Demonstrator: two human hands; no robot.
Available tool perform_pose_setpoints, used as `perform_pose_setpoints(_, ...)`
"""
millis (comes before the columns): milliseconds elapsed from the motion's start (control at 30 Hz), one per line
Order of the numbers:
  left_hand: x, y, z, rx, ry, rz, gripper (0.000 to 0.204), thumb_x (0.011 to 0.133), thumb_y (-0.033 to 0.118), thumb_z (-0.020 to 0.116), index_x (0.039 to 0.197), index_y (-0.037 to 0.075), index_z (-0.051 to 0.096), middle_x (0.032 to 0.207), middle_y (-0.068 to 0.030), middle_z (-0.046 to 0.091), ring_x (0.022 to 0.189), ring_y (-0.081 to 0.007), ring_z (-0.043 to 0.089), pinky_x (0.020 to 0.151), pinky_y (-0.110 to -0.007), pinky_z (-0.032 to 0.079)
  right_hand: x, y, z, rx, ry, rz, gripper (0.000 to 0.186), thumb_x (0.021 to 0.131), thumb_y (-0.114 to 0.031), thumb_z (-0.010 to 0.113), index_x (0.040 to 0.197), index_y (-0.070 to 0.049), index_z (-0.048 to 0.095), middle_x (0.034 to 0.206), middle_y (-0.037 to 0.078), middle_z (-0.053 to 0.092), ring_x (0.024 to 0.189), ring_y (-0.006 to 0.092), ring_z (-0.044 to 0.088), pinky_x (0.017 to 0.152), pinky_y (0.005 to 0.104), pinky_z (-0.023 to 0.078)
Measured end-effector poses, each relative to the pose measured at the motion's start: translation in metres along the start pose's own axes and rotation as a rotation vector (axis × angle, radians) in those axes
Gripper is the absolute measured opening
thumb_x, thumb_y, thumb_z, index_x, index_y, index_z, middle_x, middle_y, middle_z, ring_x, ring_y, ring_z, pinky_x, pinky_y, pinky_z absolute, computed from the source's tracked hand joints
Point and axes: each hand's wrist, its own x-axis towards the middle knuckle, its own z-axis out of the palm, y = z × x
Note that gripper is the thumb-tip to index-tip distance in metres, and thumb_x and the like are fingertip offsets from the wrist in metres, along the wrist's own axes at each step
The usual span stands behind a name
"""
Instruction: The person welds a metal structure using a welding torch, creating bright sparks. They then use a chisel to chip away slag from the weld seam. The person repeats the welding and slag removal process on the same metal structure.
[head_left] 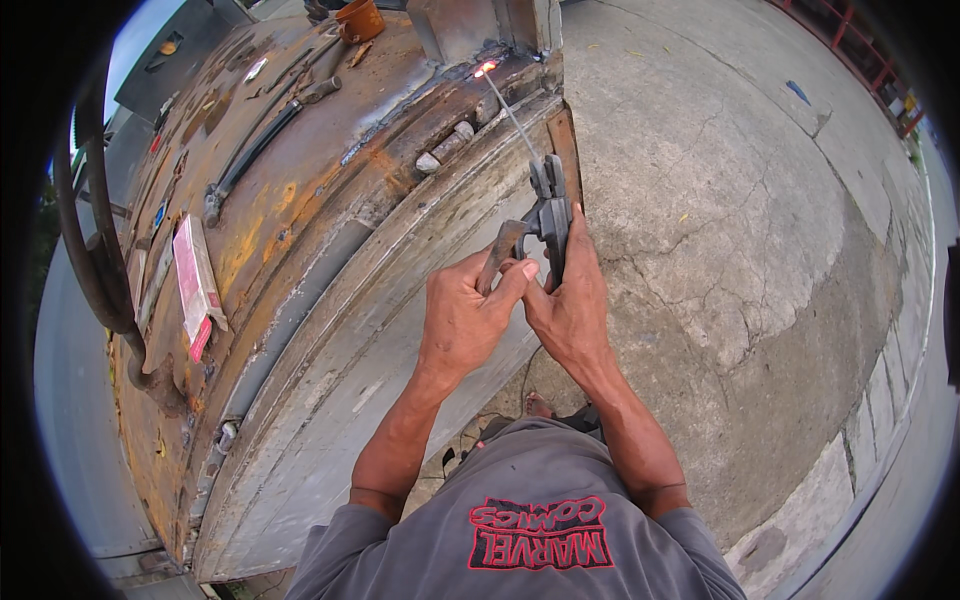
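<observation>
Both my hands are closed on a dark welding electrode holder [549, 205]. My left hand [467, 318] grips its lever from the left side, thumb near the other hand. Along the holder's right side, my right hand [572, 290] wraps the handle. A thin welding rod [512, 115] sticks out from the jaws, slanting up and left. Its far end glows orange at a bright spot [486, 69] on the rusty metal, close to the foot of an upright steel piece [470, 30].
A rusty metal bed [270, 220] with a grey side panel [400, 300] fills the left. On it lie a torn pink-and-white box [196, 275], a hammer-like tool [250, 150] and an orange-brown pot [360, 18]. Dark curved pipes [95, 230] rise at far left. Cracked concrete [740, 200] spreads to the right.
</observation>
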Motion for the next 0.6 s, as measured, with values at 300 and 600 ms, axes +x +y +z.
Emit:
perform_pose_setpoints(300, -0.002, -0.001, -0.006, 0.056, -0.061, -0.113, 0.055, 0.098, 0.031, 0.083, 0.140, -0.003, 0.071, 0.088, -0.0024, 0.075, 0.064, -0.0025, 0.046, 0.056, -0.026, 0.038, 0.001, -0.008, -0.005, 0.026, -0.072, 0.076, 0.092, 0.096, -0.021, 0.077, 0.162, 0.016, 0.025, 0.130, 0.034, 0.059, 0.110, 0.0434, 0.069, 0.084, 0.0474, 0.058)
perform_pose_setpoints(600, -0.001, 0.006, -0.007, 0.089, -0.054, -0.102, 0.056, 0.098, 0.034, 0.082, 0.138, -0.004, 0.072, 0.078, 0.0018, 0.066, 0.062, -0.0031, 0.043, 0.055, -0.027, 0.036, 0.000, -0.001, -0.003, 0.018, -0.035, -0.001, 0.092, 0.097, -0.022, 0.077, 0.162, 0.018, 0.025, 0.129, 0.034, 0.059, 0.112, 0.0453, 0.068, 0.088, 0.0492, 0.057)
